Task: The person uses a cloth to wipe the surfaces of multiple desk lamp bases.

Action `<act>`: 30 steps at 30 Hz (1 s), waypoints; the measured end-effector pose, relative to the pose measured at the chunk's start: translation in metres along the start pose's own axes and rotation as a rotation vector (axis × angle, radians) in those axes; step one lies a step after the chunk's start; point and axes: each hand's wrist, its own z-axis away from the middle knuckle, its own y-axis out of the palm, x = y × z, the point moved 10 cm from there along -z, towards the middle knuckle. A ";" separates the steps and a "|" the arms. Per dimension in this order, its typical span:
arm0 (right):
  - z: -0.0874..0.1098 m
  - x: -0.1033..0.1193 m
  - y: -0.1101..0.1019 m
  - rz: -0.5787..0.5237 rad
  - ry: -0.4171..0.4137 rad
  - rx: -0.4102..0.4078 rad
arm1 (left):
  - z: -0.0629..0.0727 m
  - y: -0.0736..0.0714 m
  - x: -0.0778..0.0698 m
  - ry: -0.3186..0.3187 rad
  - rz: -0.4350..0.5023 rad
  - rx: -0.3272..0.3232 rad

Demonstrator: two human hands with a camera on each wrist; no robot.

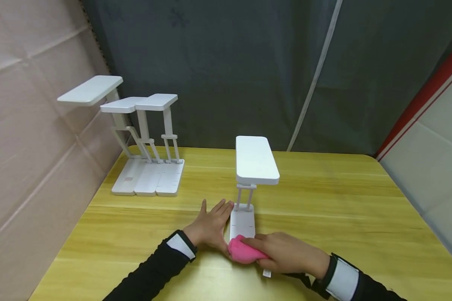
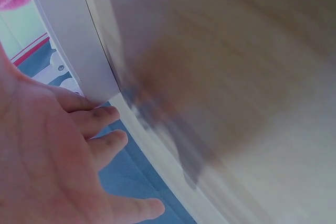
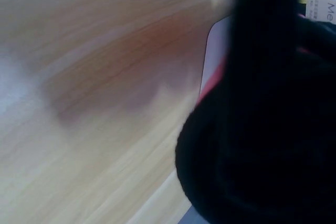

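A white folding stand with a flat rectangular top stands at the middle of the table. Its base points toward me. With fingers spread and straight, my left hand touches the left edge of that base. The left wrist view shows those fingers against the base's side. My right hand grips a bunched pink cloth and presses it on the near end of the base. A black cuff hides most of the right wrist view, leaving a base corner visible.
Several similar white stands are grouped side by side at the back left of the wooden table. A dark curtain hangs behind the table. Pale walls flank it, the right one with a red band.
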 end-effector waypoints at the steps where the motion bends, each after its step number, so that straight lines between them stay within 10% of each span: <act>1: 0.001 0.000 0.000 -0.018 -0.001 0.003 | 0.000 0.000 0.000 -0.002 0.000 0.000; 17: 0.012 0.006 -0.012 -0.310 -0.119 0.125 | 0.002 0.000 -0.001 -0.001 0.068 0.004; 23: 0.002 -0.025 -0.045 0.000 0.043 -0.112 | 0.002 0.001 0.000 -0.014 0.085 0.013; 30: -0.010 -0.051 -0.038 0.282 0.151 -0.195 | 0.003 0.000 0.001 -0.010 0.071 0.010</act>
